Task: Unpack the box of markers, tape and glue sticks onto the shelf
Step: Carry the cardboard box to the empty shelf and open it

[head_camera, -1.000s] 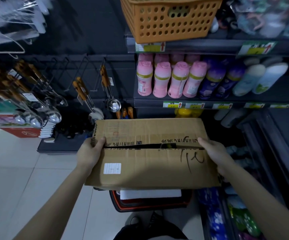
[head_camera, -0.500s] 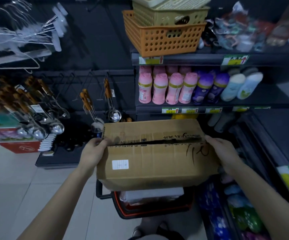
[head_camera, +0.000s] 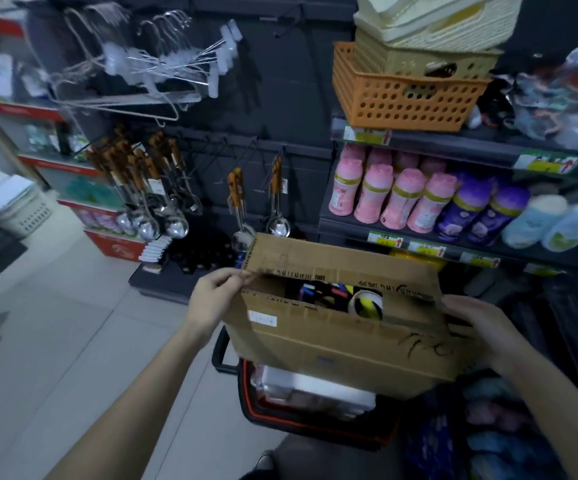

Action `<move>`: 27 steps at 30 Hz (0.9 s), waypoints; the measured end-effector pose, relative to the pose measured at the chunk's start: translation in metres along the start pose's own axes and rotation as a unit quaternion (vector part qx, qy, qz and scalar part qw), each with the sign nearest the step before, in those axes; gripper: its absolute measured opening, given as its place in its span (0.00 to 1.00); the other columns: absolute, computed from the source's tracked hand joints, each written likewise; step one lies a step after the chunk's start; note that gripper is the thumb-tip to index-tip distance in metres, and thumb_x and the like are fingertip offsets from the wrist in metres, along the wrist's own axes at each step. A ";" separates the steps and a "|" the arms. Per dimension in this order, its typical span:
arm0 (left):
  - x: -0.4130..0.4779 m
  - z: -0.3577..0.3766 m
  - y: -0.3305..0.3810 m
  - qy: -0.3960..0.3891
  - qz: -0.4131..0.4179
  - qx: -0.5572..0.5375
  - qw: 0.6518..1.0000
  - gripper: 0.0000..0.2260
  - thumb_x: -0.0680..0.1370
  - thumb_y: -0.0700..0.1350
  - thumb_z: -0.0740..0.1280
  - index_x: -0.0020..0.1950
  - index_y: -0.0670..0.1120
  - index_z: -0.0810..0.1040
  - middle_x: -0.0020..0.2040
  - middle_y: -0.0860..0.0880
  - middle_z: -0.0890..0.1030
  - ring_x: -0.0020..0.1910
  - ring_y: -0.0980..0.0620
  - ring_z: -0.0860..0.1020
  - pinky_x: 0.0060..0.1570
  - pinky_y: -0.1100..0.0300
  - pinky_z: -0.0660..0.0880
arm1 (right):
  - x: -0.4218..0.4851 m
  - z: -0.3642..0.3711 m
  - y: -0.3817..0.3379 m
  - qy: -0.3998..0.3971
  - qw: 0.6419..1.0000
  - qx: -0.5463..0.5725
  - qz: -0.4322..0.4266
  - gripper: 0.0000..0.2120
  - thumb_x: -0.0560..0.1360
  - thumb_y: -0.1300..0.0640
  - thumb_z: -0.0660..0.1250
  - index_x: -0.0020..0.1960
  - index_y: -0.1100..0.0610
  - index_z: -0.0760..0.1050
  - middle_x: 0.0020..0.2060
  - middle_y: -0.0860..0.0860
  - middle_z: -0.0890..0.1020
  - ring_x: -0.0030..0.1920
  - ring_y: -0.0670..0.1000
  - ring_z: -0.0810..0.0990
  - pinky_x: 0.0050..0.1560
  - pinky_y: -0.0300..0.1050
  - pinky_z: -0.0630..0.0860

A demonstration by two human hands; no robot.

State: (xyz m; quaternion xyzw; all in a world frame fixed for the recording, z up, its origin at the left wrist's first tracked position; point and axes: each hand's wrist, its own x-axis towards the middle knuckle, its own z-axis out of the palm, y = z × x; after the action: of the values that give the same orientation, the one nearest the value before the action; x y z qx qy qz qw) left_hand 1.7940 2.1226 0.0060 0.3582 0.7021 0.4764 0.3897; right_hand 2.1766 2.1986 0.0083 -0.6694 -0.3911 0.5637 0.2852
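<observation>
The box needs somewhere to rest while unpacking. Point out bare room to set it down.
Bare: the floor tiles left of the red basket, bordered by the low dark ledge under the hanging ladles. Crowded: the shelf of pink bottles is packed side by side, and the orange basket and packets fill the shelf above.

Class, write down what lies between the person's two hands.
The cardboard box, between left hand and right hand, flaps parted over a tape roll and markers; head view.

Print on the box (head_camera: 332, 344) and shelf tags (head_camera: 384, 240) is unreadable.
</observation>
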 end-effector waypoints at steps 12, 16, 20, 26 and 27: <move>-0.033 -0.025 -0.034 -0.272 0.075 0.390 0.876 0.32 0.69 0.51 0.76 0.70 0.53 0.69 0.68 0.58 0.69 0.66 0.57 0.68 0.64 0.62 0.65 | -0.011 0.006 0.048 0.054 0.996 -0.058 -0.043 0.28 0.77 0.53 0.67 0.73 0.60 0.63 0.65 0.54 0.73 0.63 0.55 0.72 0.63 0.51 0.69; -0.030 0.009 -0.038 -0.266 0.130 0.404 0.865 0.37 0.69 0.51 0.75 0.75 0.50 0.62 0.73 0.50 0.66 0.72 0.53 0.62 0.67 0.61 0.60 | -0.015 0.014 0.043 0.079 0.990 -0.084 -0.082 0.19 0.78 0.58 0.64 0.68 0.61 0.69 0.53 0.51 0.75 0.52 0.51 0.73 0.54 0.47 0.69; -0.024 0.016 -0.053 -0.267 0.161 0.448 0.838 0.35 0.67 0.56 0.75 0.71 0.51 0.68 0.66 0.50 0.74 0.65 0.50 0.70 0.62 0.58 0.66 | -0.012 0.022 0.039 0.082 0.990 -0.082 -0.082 0.19 0.78 0.59 0.65 0.68 0.59 0.70 0.60 0.53 0.76 0.53 0.51 0.74 0.52 0.45 0.70; -0.018 0.031 -0.066 -0.181 0.182 0.567 0.783 0.28 0.64 0.64 0.72 0.58 0.52 0.74 0.55 0.54 0.75 0.55 0.50 0.71 0.53 0.55 0.63 | -0.008 0.023 0.044 0.097 0.990 -0.073 -0.065 0.26 0.77 0.57 0.66 0.73 0.61 0.64 0.69 0.56 0.70 0.66 0.55 0.71 0.58 0.44 0.68; -0.017 0.035 -0.065 -0.174 0.186 0.577 0.776 0.27 0.64 0.64 0.72 0.57 0.52 0.73 0.54 0.53 0.75 0.55 0.50 0.71 0.51 0.55 0.63 | -0.007 0.023 0.044 0.100 0.991 -0.070 -0.059 0.26 0.77 0.57 0.66 0.73 0.61 0.65 0.69 0.56 0.71 0.66 0.55 0.71 0.59 0.44 0.68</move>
State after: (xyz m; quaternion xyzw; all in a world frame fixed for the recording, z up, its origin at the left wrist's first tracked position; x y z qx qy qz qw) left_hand 1.8245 2.1022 -0.0609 0.7162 0.6853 -0.0255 0.1295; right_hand 2.1631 2.1677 -0.0289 -0.7162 -0.4379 0.4476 0.3081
